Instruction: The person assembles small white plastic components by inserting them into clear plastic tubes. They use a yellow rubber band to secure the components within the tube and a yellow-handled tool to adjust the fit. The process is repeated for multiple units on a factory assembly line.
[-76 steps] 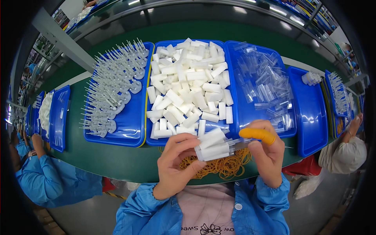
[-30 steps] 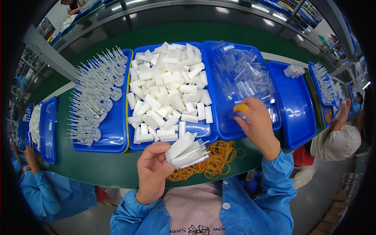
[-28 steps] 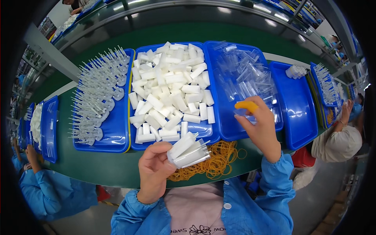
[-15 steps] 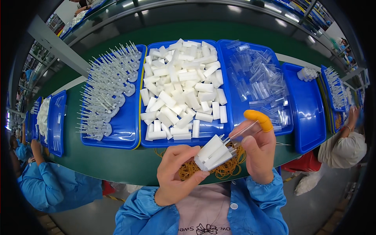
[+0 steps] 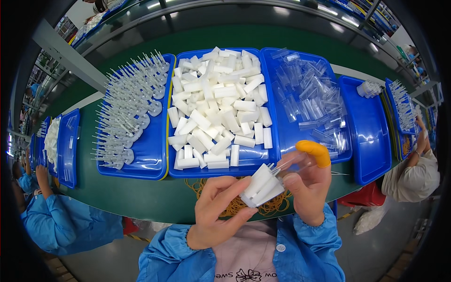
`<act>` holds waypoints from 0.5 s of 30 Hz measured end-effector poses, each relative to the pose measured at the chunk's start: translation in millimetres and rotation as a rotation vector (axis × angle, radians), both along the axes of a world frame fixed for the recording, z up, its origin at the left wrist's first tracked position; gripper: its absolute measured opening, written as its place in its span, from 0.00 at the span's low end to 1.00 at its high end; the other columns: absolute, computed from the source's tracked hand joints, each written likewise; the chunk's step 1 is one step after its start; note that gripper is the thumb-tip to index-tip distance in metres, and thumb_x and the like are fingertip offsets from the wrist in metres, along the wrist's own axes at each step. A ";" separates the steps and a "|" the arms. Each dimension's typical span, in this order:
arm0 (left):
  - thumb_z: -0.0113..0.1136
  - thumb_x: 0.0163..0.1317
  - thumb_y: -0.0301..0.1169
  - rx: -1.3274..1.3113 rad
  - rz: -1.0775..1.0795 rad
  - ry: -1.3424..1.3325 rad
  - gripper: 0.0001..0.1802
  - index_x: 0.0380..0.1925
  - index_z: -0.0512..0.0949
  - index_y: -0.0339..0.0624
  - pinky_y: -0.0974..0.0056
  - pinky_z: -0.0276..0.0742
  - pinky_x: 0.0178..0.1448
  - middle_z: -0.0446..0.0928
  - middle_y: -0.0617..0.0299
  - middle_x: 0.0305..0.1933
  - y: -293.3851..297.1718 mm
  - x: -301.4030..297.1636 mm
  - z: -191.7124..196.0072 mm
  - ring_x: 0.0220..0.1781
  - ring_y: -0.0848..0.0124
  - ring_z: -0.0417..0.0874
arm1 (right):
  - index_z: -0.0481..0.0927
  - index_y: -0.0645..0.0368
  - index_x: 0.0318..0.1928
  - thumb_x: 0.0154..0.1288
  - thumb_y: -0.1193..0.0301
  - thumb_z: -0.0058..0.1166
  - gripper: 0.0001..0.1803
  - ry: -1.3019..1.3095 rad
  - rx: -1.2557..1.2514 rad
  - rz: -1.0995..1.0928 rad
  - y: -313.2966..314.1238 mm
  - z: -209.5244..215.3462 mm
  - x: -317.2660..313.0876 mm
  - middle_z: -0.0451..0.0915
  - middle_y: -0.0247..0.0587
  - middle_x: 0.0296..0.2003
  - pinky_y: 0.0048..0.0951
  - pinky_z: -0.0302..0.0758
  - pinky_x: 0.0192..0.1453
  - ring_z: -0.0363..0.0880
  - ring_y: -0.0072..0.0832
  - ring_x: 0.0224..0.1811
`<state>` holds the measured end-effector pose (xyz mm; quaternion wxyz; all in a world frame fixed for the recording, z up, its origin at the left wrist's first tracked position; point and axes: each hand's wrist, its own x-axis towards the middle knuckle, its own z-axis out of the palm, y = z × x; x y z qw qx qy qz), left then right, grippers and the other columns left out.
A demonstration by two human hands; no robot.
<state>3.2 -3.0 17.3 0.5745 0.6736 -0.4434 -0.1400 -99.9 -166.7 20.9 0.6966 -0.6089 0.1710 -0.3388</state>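
Note:
My left hand (image 5: 213, 214) pinches the base of a clear plastic holder (image 5: 254, 199) between thumb and fingers. White blocks (image 5: 264, 184) stand side by side in the holder, and thin clear prongs stick out past their upper ends. Thumb and fingers of my right hand (image 5: 307, 188) grip a clear plastic sleeve (image 5: 292, 162), its near end at the prongs. How far the sleeve sits over a prong is hard to tell. A yellow finger cot (image 5: 315, 151) covers one right finger. Below the hands lies a pile of tan rubber bands (image 5: 278, 207), partly hidden.
Ahead is a blue tray (image 5: 253, 162) heaped with white blocks. Another blue tray (image 5: 157, 162) at left carries pronged holders; one at right (image 5: 331, 70) has clear sleeves. Farther right, a blue tray (image 5: 369, 136) bears a small cluster. Co-workers sit at both sides.
My left hand and the block-filled holder have shifted slightly right. The sleeve in my right hand has come down closer against the prongs, and the yellow-tipped finger has moved slightly right and down.

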 end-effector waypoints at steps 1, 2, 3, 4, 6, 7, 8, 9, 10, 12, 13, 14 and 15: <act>0.71 0.46 0.25 0.009 -0.020 0.023 0.28 0.51 0.76 0.32 0.65 0.71 0.49 0.69 0.52 0.47 -0.7 -0.1 0.4 0.45 0.66 0.73 | 0.68 0.64 0.54 0.52 0.79 0.64 0.28 0.011 -0.015 -0.016 1.1 0.6 0.0 0.78 0.44 0.40 0.28 0.71 0.52 0.77 0.28 0.43; 0.70 0.46 0.25 0.017 -0.041 0.045 0.29 0.51 0.75 0.33 0.66 0.71 0.49 0.68 0.53 0.47 -2.3 -0.6 0.7 0.45 0.66 0.73 | 0.68 0.64 0.54 0.52 0.79 0.64 0.28 0.007 -0.033 -0.018 1.9 1.7 0.0 0.78 0.44 0.40 0.29 0.71 0.52 0.77 0.28 0.43; 0.70 0.46 0.24 0.026 -0.061 0.068 0.29 0.52 0.75 0.33 0.66 0.71 0.49 0.68 0.53 0.47 -3.4 -0.7 1.1 0.44 0.66 0.73 | 0.68 0.64 0.53 0.52 0.79 0.64 0.28 0.003 -0.051 -0.020 2.5 2.9 -0.1 0.78 0.44 0.40 0.29 0.71 0.52 0.77 0.28 0.43; 0.70 0.47 0.24 0.013 -0.075 0.065 0.29 0.52 0.75 0.33 0.66 0.71 0.49 0.67 0.53 0.47 -3.6 -0.7 0.7 0.44 0.66 0.73 | 0.68 0.64 0.53 0.52 0.79 0.64 0.28 -0.001 -0.068 -0.022 3.1 3.4 -0.3 0.78 0.44 0.40 0.29 0.72 0.52 0.78 0.28 0.43; 0.69 0.48 0.23 -0.012 -0.101 0.059 0.28 0.52 0.75 0.33 0.67 0.71 0.49 0.66 0.54 0.47 -3.9 -0.4 -0.5 0.45 0.67 0.72 | 0.68 0.64 0.53 0.52 0.78 0.64 0.27 -0.005 -0.104 -0.039 2.8 2.6 -1.4 0.78 0.44 0.40 0.30 0.72 0.52 0.78 0.28 0.43; 0.68 0.48 0.23 -0.012 -0.113 0.063 0.28 0.52 0.75 0.33 0.66 0.70 0.49 0.66 0.54 0.47 -4.4 0.1 -0.3 0.45 0.67 0.72 | 0.68 0.64 0.52 0.52 0.78 0.64 0.27 -0.006 -0.122 -0.049 2.7 2.4 -2.1 0.78 0.44 0.40 0.30 0.72 0.52 0.78 0.29 0.43; 0.68 0.49 0.23 -0.012 -0.126 0.067 0.27 0.52 0.75 0.33 0.66 0.70 0.49 0.66 0.54 0.47 -4.9 1.0 0.2 0.45 0.67 0.72 | 0.68 0.64 0.52 0.52 0.78 0.64 0.27 -0.013 -0.112 -0.051 2.9 2.6 -2.5 0.78 0.45 0.40 0.30 0.72 0.52 0.78 0.29 0.43; 0.67 0.49 0.23 -0.012 -0.138 0.072 0.27 0.52 0.75 0.33 0.66 0.70 0.49 0.66 0.54 0.47 -5.6 2.0 0.8 0.45 0.67 0.72 | 0.68 0.64 0.52 0.52 0.78 0.64 0.27 -0.020 -0.102 -0.052 3.2 3.2 -2.9 0.78 0.45 0.40 0.30 0.72 0.52 0.78 0.29 0.43; 0.67 0.49 0.23 0.010 -0.148 0.075 0.27 0.52 0.75 0.33 0.66 0.70 0.49 0.66 0.54 0.47 -6.8 3.5 3.1 0.45 0.67 0.72 | 0.68 0.64 0.52 0.52 0.78 0.65 0.27 -0.028 -0.093 -0.053 3.4 3.1 -3.1 0.78 0.45 0.40 0.30 0.72 0.52 0.78 0.29 0.43; 0.67 0.50 0.23 0.055 -0.170 0.082 0.26 0.52 0.75 0.33 0.66 0.71 0.49 0.66 0.54 0.47 -8.7 5.9 8.8 0.45 0.67 0.72 | 0.69 0.64 0.52 0.52 0.78 0.65 0.27 -0.020 -0.137 -0.088 4.9 2.5 -4.1 0.77 0.45 0.40 0.30 0.72 0.51 0.78 0.29 0.43; 0.66 0.50 0.23 0.048 -0.186 0.090 0.26 0.53 0.75 0.33 0.66 0.71 0.49 0.66 0.54 0.47 -8.9 6.2 9.0 0.45 0.67 0.72 | 0.69 0.64 0.52 0.52 0.78 0.65 0.27 -0.018 -0.161 -0.105 5.6 3.0 -4.7 0.77 0.45 0.40 0.29 0.72 0.51 0.78 0.29 0.43; 0.66 0.51 0.23 0.041 -0.202 0.097 0.26 0.53 0.75 0.34 0.65 0.71 0.49 0.66 0.54 0.47 -9.1 6.6 9.0 0.45 0.67 0.72 | 0.69 0.64 0.52 0.52 0.78 0.65 0.27 -0.018 -0.188 -0.100 6.2 4.0 -6.3 0.77 0.45 0.40 0.29 0.73 0.51 0.78 0.29 0.43; 0.66 0.51 0.24 0.034 -0.219 0.105 0.26 0.53 0.75 0.34 0.65 0.71 0.49 0.66 0.54 0.47 -9.1 6.9 8.8 0.45 0.66 0.72 | 0.69 0.64 0.52 0.52 0.78 0.64 0.27 -0.018 -0.215 -0.095 6.4 5.3 -8.4 0.77 0.45 0.40 0.29 0.73 0.50 0.78 0.29 0.43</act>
